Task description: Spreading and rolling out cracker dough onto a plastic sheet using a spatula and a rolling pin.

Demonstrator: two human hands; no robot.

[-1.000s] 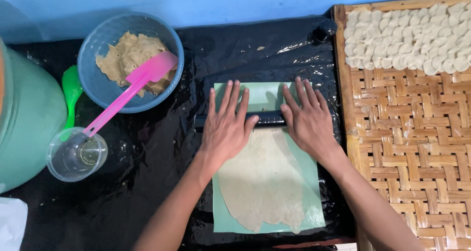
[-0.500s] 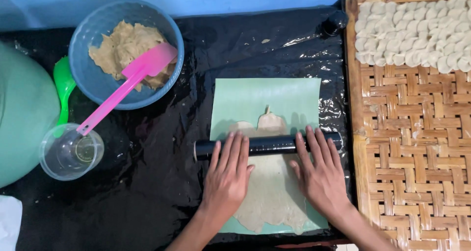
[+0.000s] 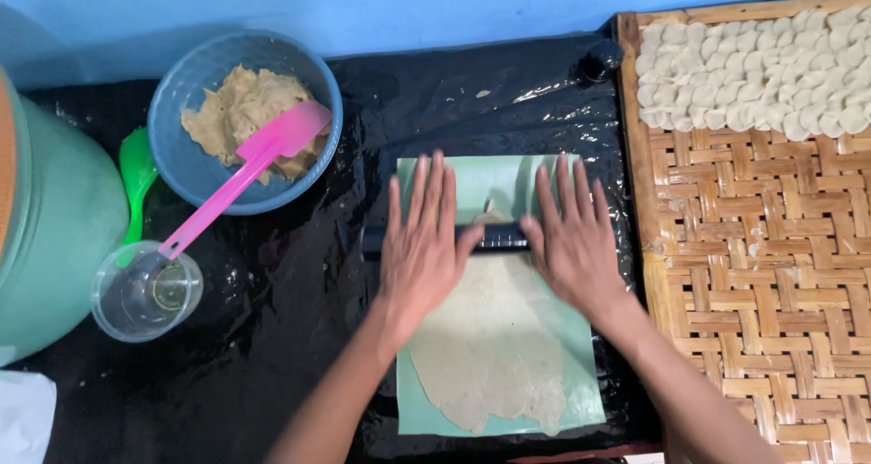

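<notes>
A black rolling pin [image 3: 501, 238] lies across a thin sheet of beige dough [image 3: 494, 341] on a light green mat [image 3: 472, 181]. My left hand [image 3: 423, 244] presses flat on the pin's left part, fingers spread and pointing away from me. My right hand [image 3: 572, 239] presses flat on its right part in the same way. Only a short middle stretch of the pin shows between the palms. The dough stretches from the pin toward me, ragged at its near edge.
A blue bowl [image 3: 195, 165] of tan filling with a pink spatula [image 3: 238, 178] sits at the back left. Near it are a clear plastic cup [image 3: 145, 293], a green spoon [image 3: 136, 178] and a large green container [image 3: 50, 237]. A woven bamboo tray [image 3: 753, 273] at right holds several small white dough pieces [image 3: 753, 69].
Both hands have pushed the rolling pin away from me again, after drawing it nearer half a second ago. More flattened dough now shows below the pin.
</notes>
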